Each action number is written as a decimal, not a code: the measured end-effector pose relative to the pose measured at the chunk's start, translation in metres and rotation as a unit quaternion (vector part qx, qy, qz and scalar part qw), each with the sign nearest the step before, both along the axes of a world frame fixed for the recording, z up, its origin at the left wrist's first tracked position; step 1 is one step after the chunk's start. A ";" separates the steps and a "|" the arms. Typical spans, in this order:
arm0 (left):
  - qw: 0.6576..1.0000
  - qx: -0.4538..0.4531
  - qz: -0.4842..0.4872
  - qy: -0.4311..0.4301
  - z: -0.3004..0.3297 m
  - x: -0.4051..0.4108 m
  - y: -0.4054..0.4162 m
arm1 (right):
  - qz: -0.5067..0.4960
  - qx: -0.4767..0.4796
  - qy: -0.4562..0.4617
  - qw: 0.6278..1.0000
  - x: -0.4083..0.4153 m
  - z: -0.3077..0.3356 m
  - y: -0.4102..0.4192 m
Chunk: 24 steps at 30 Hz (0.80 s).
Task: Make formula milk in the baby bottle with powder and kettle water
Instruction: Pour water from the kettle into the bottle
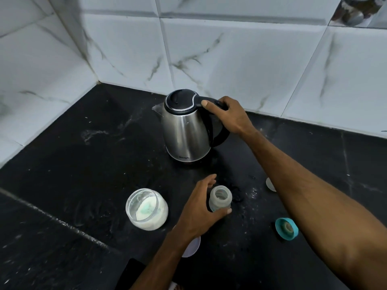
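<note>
A steel kettle with a black lid stands upright near the back wall, spout pointing left. My right hand is closed around its black handle. In front of it stands an open, clear baby bottle, seen from above. My left hand curls around the bottle's left side, thumb on its front. Left of the bottle is an open glass jar holding white powder with a green scoop inside.
The black stone counter meets white marbled wall tiles in a corner at the left. A teal bottle collar with teat lies at the right. A clear cap peeks out beside my right forearm. A pale lid lies under my left wrist.
</note>
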State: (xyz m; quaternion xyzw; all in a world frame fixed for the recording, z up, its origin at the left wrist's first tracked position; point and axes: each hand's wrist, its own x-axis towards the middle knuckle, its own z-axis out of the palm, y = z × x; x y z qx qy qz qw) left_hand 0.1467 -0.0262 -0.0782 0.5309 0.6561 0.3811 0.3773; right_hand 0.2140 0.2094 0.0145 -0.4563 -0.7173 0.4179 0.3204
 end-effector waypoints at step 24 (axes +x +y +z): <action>0.999 0.040 0.019 0.005 -0.004 0.004 -0.002 | -0.027 0.011 0.197 0.980 0.012 0.014 -0.009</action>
